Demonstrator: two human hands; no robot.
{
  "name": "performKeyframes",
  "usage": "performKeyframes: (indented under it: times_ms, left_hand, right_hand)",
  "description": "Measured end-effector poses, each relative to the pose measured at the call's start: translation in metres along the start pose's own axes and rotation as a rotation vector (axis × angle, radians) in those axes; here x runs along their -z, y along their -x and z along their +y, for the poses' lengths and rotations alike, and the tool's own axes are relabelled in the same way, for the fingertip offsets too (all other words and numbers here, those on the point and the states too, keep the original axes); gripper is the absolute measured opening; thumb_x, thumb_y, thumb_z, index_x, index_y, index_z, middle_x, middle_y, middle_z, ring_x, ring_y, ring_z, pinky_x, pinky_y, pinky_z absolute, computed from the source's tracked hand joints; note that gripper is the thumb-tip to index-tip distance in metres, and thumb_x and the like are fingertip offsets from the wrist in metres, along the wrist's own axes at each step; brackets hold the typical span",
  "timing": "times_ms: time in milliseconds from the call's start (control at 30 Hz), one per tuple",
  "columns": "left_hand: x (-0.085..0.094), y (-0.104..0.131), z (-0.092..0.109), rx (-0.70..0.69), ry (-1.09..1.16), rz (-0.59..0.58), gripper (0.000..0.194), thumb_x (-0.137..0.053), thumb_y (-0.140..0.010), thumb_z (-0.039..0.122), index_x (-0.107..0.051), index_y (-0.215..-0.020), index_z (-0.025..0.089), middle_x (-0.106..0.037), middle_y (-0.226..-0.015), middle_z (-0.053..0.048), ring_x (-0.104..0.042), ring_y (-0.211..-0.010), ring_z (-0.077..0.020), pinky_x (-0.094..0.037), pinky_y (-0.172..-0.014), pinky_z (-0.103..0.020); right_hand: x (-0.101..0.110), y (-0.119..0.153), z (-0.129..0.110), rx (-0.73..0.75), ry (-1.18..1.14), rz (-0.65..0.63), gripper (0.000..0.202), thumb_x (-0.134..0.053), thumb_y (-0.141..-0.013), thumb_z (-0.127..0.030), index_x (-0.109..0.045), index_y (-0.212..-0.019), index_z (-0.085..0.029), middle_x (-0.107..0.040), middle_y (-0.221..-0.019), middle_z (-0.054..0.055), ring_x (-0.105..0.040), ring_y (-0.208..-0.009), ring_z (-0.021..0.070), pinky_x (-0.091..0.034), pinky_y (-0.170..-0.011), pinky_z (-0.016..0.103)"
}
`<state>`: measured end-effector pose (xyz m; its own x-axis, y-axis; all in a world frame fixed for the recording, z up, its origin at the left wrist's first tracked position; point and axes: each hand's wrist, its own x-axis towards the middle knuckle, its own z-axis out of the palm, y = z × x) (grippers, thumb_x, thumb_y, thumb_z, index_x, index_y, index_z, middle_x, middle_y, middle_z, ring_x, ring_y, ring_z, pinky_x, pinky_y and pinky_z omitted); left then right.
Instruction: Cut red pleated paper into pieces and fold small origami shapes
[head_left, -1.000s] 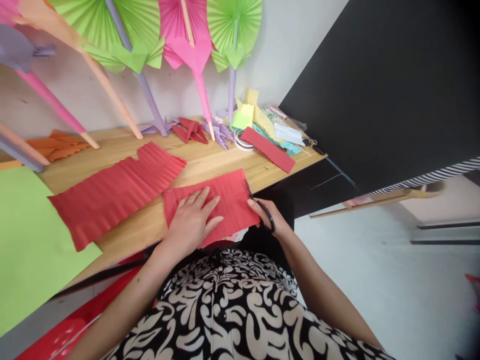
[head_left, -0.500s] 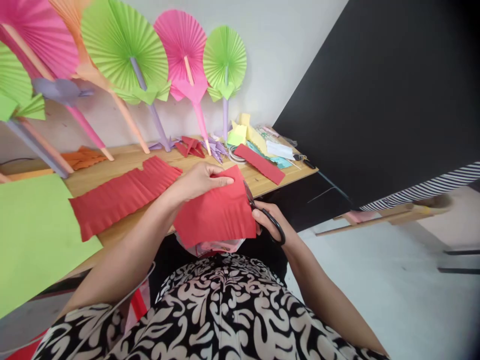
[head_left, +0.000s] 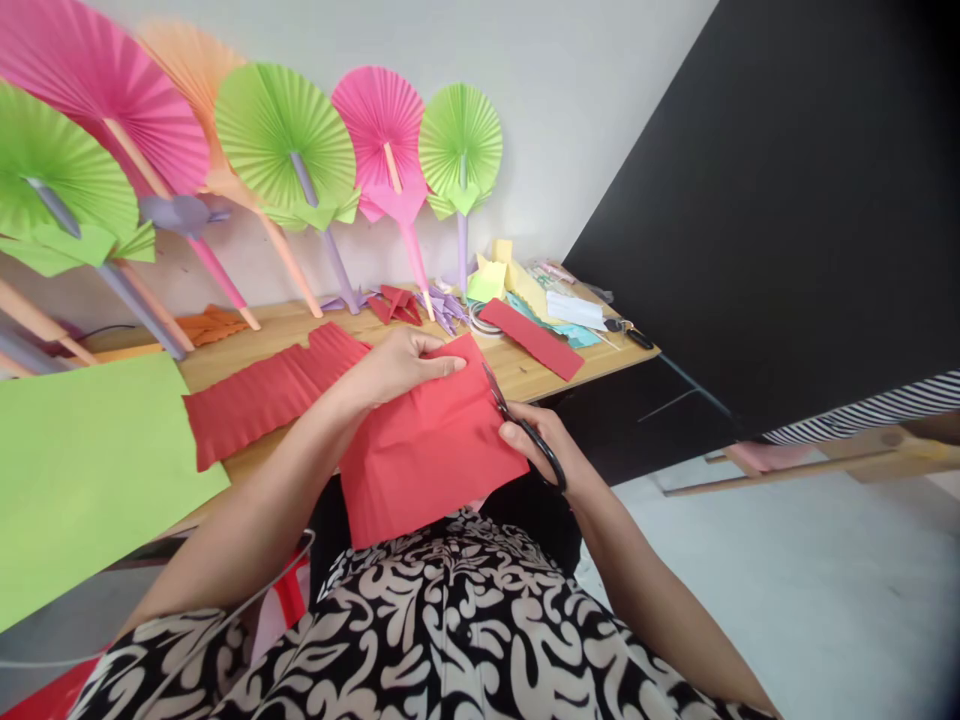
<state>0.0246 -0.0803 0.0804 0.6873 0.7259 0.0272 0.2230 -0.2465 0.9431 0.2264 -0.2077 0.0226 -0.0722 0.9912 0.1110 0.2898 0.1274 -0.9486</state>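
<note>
My left hand (head_left: pixel 405 365) pinches the top edge of a red paper sheet (head_left: pixel 431 450), thumb in front and fingers behind. The sheet hangs over my lap, off the table's front edge. In my right hand (head_left: pixel 541 440) is a pair of scissors (head_left: pixel 536 435) with black handles, its blades pointing up and left along the sheet's right edge. Part of the blades is at the paper; whether they bite into it I cannot make out. A creased red paper strip (head_left: pixel 262 400) lies on the table behind my left forearm.
Pleated paper fans (head_left: pixel 285 145) on rolled paper sticks lean along the wall. A large light green sheet (head_left: pixel 90 470) covers the table's left. Farther right lie a red strip (head_left: pixel 532 338), a tape roll (head_left: pixel 484 318), yellow scraps (head_left: pixel 525 290) and purple scraps (head_left: pixel 448 308). A black panel (head_left: pixel 787 200) stands right.
The red sheet's lower part has swung down and spread flatter over my lap. The scissors' blades show more clearly beside its right edge. The view has shifted slightly.
</note>
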Motion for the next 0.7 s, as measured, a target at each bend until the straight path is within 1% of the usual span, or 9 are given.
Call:
performKeyframes:
  times_ms: [67,133,233,333,567,633,700]
  left_hand:
    - [0.003,0.001,-0.002,0.007,0.001,0.019,0.035,-0.072,-0.080,0.043,-0.060,-0.063,0.015,-0.052,-0.056,0.004,-0.045,-0.053,-0.0084,-0.034,-0.049,-0.021]
    - [0.006,0.002,-0.004,0.016,-0.005,0.034,0.033,-0.072,-0.081,0.044,-0.063,-0.066,0.015,-0.055,-0.057,0.003,-0.049,-0.054,-0.0101,-0.037,-0.048,-0.021]
    - [0.010,0.001,-0.008,0.037,0.008,0.034,0.031,-0.071,-0.081,0.044,-0.067,-0.070,0.016,-0.059,-0.058,0.002,-0.055,-0.056,-0.0122,-0.041,-0.049,-0.022]
    - [0.014,-0.002,-0.014,0.062,0.048,0.023,0.030,-0.072,-0.080,0.045,-0.069,-0.073,0.015,-0.063,-0.061,0.001,-0.058,-0.058,-0.0134,-0.044,-0.050,-0.023]
    - [0.020,-0.007,-0.023,0.128,0.135,-0.012,0.031,-0.075,-0.077,0.046,-0.071,-0.074,0.015,-0.067,-0.065,0.000,-0.060,-0.060,-0.0130,-0.048,-0.055,-0.023]
    - [0.021,-0.009,-0.023,0.137,0.147,-0.015,0.032,-0.075,-0.076,0.046,-0.071,-0.073,0.015,-0.067,-0.065,0.000,-0.060,-0.060,-0.0129,-0.048,-0.055,-0.023]
    - [0.021,-0.010,-0.023,0.131,0.143,-0.013,0.032,-0.076,-0.076,0.046,-0.070,-0.072,0.015,-0.066,-0.064,0.000,-0.060,-0.059,-0.0130,-0.047,-0.054,-0.023]
  right_hand:
    - [-0.001,-0.004,0.001,-0.012,0.011,0.000,0.058,-0.058,-0.083,-0.072,-0.074,-0.096,-0.017,-0.066,-0.080,0.003,-0.056,-0.070,0.0207,-0.046,-0.064,0.030]
    - [-0.002,-0.008,0.002,-0.025,0.012,0.002,0.058,-0.060,-0.081,-0.073,-0.073,-0.091,-0.017,-0.064,-0.076,0.003,-0.053,-0.067,0.0191,-0.044,-0.061,0.029]
    - [-0.004,-0.015,0.001,-0.028,-0.007,0.000,0.058,-0.061,-0.079,-0.074,-0.070,-0.082,-0.017,-0.062,-0.075,0.002,-0.052,-0.067,0.0183,-0.044,-0.062,0.028]
    - [-0.005,-0.020,0.000,-0.029,-0.010,0.002,0.059,-0.061,-0.078,-0.076,-0.068,-0.078,-0.017,-0.062,-0.074,0.003,-0.053,-0.068,0.0190,-0.045,-0.064,0.029]
    - [-0.005,-0.027,0.000,-0.083,-0.011,-0.029,0.055,-0.063,-0.079,-0.071,-0.071,-0.084,-0.017,-0.063,-0.073,0.002,-0.056,-0.067,0.0197,-0.047,-0.065,0.030]
    - [-0.004,-0.028,0.002,-0.108,-0.020,-0.031,0.057,-0.065,-0.077,-0.073,-0.073,-0.088,-0.017,-0.066,-0.078,0.004,-0.060,-0.072,0.0228,-0.049,-0.067,0.032]
    - [-0.002,-0.029,0.005,-0.106,-0.032,-0.046,0.061,-0.065,-0.076,-0.074,-0.074,-0.097,-0.017,-0.071,-0.089,0.006,-0.064,-0.083,0.0271,-0.052,-0.073,0.034]
